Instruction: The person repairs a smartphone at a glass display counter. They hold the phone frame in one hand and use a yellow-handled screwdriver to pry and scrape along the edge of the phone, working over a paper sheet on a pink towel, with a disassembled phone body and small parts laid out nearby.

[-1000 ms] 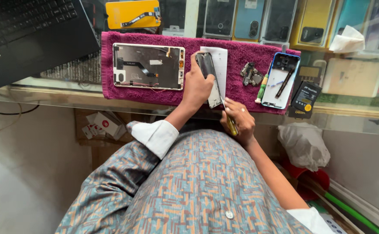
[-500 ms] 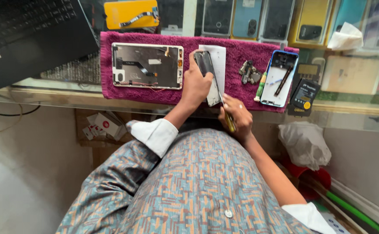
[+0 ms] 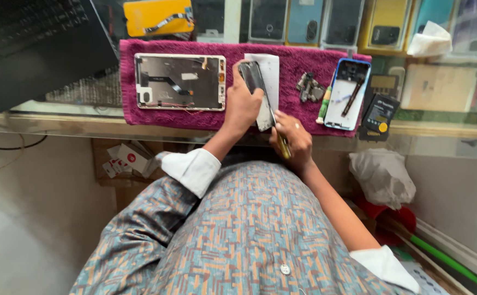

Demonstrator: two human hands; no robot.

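My left hand (image 3: 242, 104) grips a dark phone (image 3: 251, 75) and holds it tilted over a white sheet of paper (image 3: 267, 68) on the magenta towel (image 3: 298, 60). My right hand (image 3: 292, 139) is closed on a thin yellow-handled tool (image 3: 284, 146) whose tip reaches the phone's lower edge. Left of the hands an opened tablet (image 3: 179, 82) lies with its insides showing. To the right rest a small pile of metal parts (image 3: 309, 87) and a blue-cased phone back (image 3: 347, 94) with a dark tool on it.
A black laptop (image 3: 31, 43) sits at the far left on the glass counter (image 3: 58, 123). A yellow phone case (image 3: 158, 16) and several boxed phones line the back. A small black battery (image 3: 379, 116) lies right of the towel. A crumpled plastic bag (image 3: 383, 177) sits below the counter.
Both hands stay at the phone; the right hand with the tool has shifted only slightly along the phone's lower edge.
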